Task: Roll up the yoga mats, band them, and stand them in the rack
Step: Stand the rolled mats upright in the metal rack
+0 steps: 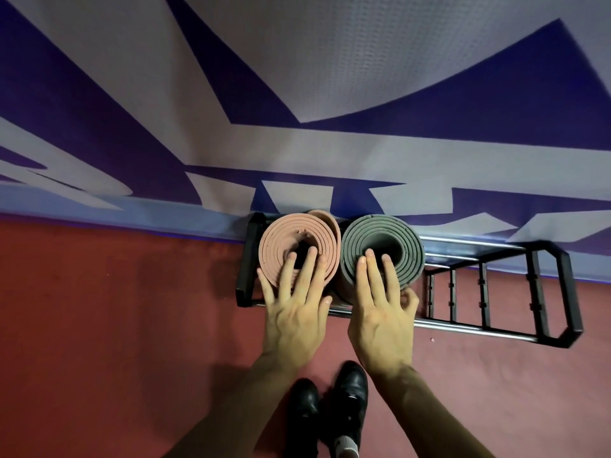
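From the head view we judge the task nearly done. The pink mat (281,233) stands rolled at the rack's (542,292) left end, with the grey mat (406,246) just beside it; we can't see any bands. Our left hand (294,312) and right hand (380,315) press flat with straight fingers on the mat tops, gripping nothing.
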Tool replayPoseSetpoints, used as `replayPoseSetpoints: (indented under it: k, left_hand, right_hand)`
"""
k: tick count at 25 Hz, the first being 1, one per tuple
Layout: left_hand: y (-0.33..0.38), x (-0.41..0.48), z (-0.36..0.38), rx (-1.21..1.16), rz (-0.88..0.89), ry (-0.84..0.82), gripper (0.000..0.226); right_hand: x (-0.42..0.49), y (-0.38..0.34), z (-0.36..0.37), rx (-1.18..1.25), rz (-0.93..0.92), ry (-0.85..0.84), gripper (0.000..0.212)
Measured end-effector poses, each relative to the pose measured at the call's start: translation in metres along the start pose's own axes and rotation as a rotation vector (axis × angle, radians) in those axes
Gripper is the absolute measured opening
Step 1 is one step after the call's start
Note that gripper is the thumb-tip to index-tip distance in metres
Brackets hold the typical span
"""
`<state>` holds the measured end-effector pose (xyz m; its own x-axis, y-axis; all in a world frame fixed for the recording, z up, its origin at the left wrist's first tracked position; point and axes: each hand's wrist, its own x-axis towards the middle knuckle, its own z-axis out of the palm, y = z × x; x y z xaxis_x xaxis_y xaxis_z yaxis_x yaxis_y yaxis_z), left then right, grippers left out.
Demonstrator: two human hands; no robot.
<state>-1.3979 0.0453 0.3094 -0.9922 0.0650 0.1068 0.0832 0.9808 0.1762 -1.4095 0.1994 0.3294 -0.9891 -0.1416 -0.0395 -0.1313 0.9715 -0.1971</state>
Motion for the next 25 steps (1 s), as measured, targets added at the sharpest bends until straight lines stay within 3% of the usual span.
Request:
replayPoseSetpoints:
  k: [8, 12, 17, 25]
  left_hand:
    - [-0.001, -0.007, -0.010, 0.053, -0.041, -0.104, 0.077]
    - [0.015, 0.004, -0.057, 0.048, -0.020, -0.148, 0.076]
    - [0.027, 0.019, -0.118, 0.001, -0.157, -0.225, 0.072]
    - [0.035, -0.046, -0.197, 0.050, 0.117, -0.277, 0.068]
  right_hand:
    - [-0.004, -0.004, -0.015, -0.009, 0.000, -0.192, 0.084]
    - [-0.002, -0.003, -0.061, -0.060, 0.075, -0.281, 0.074]
    - [0.001, -0.008, -0.126, -0.108, 0.004, -0.437, 0.067]
    - [-0.065, -0.024, -0.215, -0.135, 0.071, -0.448, 0.066]
